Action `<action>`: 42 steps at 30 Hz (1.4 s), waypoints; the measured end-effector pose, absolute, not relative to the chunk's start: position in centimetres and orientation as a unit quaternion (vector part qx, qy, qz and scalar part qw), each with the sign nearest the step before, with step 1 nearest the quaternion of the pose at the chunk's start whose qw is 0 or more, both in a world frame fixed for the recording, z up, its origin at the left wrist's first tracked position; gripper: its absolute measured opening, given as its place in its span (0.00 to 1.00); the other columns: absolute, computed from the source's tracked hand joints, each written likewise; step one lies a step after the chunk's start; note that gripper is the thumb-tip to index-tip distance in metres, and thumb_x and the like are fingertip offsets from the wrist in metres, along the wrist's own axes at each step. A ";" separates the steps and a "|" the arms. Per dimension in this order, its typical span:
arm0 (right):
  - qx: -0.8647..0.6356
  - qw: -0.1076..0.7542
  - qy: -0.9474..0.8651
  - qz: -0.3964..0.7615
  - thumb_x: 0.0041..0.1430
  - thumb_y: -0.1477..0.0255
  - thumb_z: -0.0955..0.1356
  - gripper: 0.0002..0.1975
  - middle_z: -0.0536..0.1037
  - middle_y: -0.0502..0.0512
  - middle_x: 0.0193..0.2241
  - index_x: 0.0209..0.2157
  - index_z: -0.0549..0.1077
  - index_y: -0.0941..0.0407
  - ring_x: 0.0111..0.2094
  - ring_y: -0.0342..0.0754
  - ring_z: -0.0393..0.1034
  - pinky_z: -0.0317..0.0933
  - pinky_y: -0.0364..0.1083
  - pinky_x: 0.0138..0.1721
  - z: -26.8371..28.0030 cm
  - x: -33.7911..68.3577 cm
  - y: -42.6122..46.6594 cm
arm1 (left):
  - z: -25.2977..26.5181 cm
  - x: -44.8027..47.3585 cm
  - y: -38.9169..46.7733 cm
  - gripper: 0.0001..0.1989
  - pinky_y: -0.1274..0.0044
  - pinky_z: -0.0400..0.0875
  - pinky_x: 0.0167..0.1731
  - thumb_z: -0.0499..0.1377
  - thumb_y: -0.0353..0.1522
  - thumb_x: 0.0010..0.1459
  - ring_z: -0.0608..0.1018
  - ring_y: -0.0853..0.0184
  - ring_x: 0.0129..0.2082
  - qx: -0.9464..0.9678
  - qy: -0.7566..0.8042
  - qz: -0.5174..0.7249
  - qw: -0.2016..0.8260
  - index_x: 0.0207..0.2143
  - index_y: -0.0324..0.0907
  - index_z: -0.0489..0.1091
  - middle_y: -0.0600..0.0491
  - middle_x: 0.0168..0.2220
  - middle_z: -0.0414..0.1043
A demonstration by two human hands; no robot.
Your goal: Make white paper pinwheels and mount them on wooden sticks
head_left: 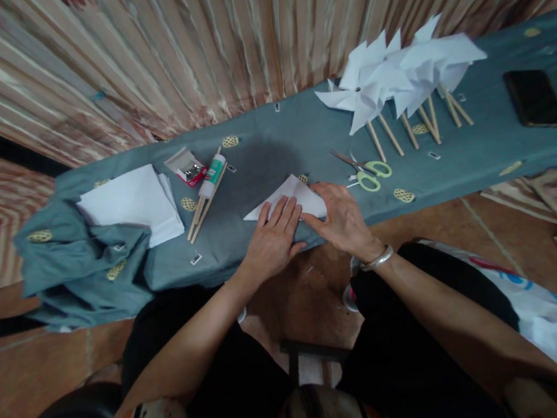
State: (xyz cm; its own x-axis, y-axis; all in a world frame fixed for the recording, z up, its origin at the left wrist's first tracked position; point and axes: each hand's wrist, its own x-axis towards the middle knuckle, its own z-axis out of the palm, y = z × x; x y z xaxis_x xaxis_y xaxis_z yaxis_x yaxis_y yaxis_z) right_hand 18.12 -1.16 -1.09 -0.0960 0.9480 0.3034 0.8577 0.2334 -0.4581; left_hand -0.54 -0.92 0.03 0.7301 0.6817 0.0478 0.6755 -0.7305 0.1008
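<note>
stacked white paper sheets [129,202] lie on patterned teal cloth [256,148]; the bare left hand [274,236], fingers straight, presses a folded white paper triangle [304,196] onto it; the bare right hand [344,216], fingers bent, touches its right corner, gripping or not i cannot tell.

Worktop [261,144]: open lane behind the folded paper [308,197], between glue bottle [213,175] and scissors [358,166]. Right-side obstructions: scissors, just beside the right hand [344,219]; pinwheels [393,68]; phone [536,98] beyond. Left-side obstructions: wooden sticks [208,208] beside the glue bottle, small box [196,177], paper stack [131,202]. Rear limit: curtain [239,39], apparently close behind the pinwheels.
</note>
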 end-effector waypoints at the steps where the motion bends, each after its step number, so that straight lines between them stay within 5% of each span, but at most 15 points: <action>1: -0.613 0.271 -0.737 0.082 0.62 0.59 0.63 0.26 0.73 0.68 0.53 0.56 0.67 0.61 0.55 0.61 0.66 0.58 0.60 0.57 -1.2 18.2 -1.1 | 0.0 -0.5 -0.9 0.36 0.56 0.46 0.66 0.56 0.43 0.62 0.54 0.51 0.69 0.929 0.365 0.043 0.037 0.65 0.30 0.52 0.36 0.67 0.53; 22: -0.611 0.260 -0.744 0.068 0.61 0.54 0.64 0.30 0.74 0.67 0.54 0.56 0.68 0.61 0.53 0.64 0.67 0.60 0.60 0.54 -1.5 18.6 -1.0 | -0.5 -1.3 -1.0 0.35 0.57 0.45 0.67 0.55 0.42 0.63 0.54 0.53 0.69 0.929 0.362 0.062 0.031 0.65 0.31 0.52 0.36 0.68 0.52; 31: -0.616 0.262 -0.740 0.071 0.62 0.57 0.64 0.28 0.73 0.67 0.55 0.57 0.68 0.62 0.55 0.63 0.65 0.59 0.59 0.54 -1.1 18.3 -1.5 | 0.1 -3.3 -2.5 0.34 0.43 0.41 0.62 0.51 0.43 0.65 0.48 0.49 0.70 0.909 0.415 0.042 -0.003 0.67 0.36 0.49 0.38 0.69 0.48; 42: -0.603 0.241 -0.758 0.058 0.66 0.56 0.60 0.33 0.69 0.68 0.58 0.65 0.57 0.60 0.56 0.63 0.63 0.61 0.60 0.53 -1.0 18.4 -2.1 | 0.3 -3.0 -2.0 0.32 0.47 0.47 0.63 0.51 0.43 0.65 0.52 0.49 0.69 0.911 0.411 0.038 0.003 0.66 0.34 0.52 0.37 0.68 0.52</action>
State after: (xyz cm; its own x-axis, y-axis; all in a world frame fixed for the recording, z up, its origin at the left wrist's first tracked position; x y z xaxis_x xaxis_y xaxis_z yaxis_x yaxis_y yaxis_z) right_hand 18.36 -2.11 -0.96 -0.1560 0.9424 0.2958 0.8868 0.2656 -0.3783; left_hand -3.03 -2.00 0.33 0.6595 0.7487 0.0667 0.7483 -0.6624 0.0358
